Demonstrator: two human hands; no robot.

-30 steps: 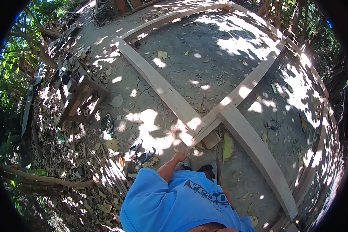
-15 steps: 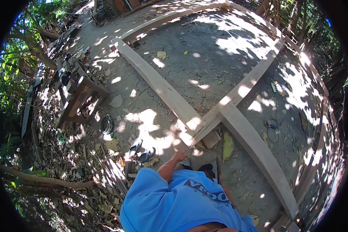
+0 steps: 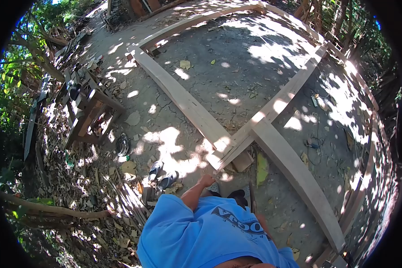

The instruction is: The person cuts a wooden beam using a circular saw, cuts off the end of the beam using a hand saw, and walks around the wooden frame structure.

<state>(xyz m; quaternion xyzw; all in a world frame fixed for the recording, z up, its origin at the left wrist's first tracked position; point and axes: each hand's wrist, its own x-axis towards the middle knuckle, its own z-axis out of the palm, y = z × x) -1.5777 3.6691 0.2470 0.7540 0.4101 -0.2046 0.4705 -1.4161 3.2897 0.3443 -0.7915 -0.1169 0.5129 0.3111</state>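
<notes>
My left hand (image 3: 206,180) is closed in a fist, low in front of me, with the fingers curled in. Whatever it may hold is too small or hidden to make out. Just beyond it lies the corner where a long wooden beam (image 3: 183,100) meets a second beam (image 3: 272,109) that runs to the upper right. A third beam (image 3: 299,169) butts against the second and reaches towards the lower right. A short wood block (image 3: 243,161) sits under the corner. On my right side only part of the forearm (image 3: 262,222) shows past the blue shirt (image 3: 201,228); my right hand is hidden.
To the left stand a small wooden stool or trestle (image 3: 91,116), a coil of cable (image 3: 122,145) and a pair of slippers (image 3: 162,174). More beams (image 3: 201,18) frame the ground at the back. A cord with a small device (image 3: 315,100) lies at right. Dry leaves (image 3: 76,178) cover the left side.
The view has shifted very slightly. My left fist stays at the same place near the beam corner, and the beams have not moved.
</notes>
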